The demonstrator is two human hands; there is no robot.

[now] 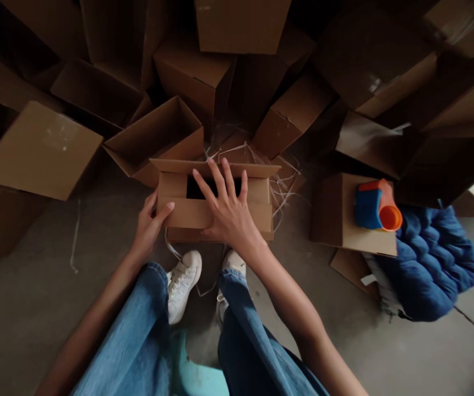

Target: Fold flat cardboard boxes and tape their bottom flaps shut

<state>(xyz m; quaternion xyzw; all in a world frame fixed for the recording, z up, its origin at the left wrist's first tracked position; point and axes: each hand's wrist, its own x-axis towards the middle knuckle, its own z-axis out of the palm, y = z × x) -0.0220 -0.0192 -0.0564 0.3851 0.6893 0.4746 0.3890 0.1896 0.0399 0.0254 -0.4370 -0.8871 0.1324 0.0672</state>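
A small cardboard box [179, 213] stands in front of my shoes, its long top flaps partly folded in and a dark gap showing between them. My left hand [151, 223] grips the box's left end, thumb on the near flap and fingers around the side. Spread over the top is my right hand [229, 209], its fingers reaching across the gap towards the far flap [257, 170] and its palm over the near flap. What lies inside the box is too dark to make out.
Cardboard boxes [154, 137] are heaped along the far side, with loose white string [280, 187] behind the work. At right, blue and orange tape-like rolls [390, 218] sit on a box [369, 241] beside a blue cushion [430, 264]. A turquoise stool [203, 378] is beneath me.
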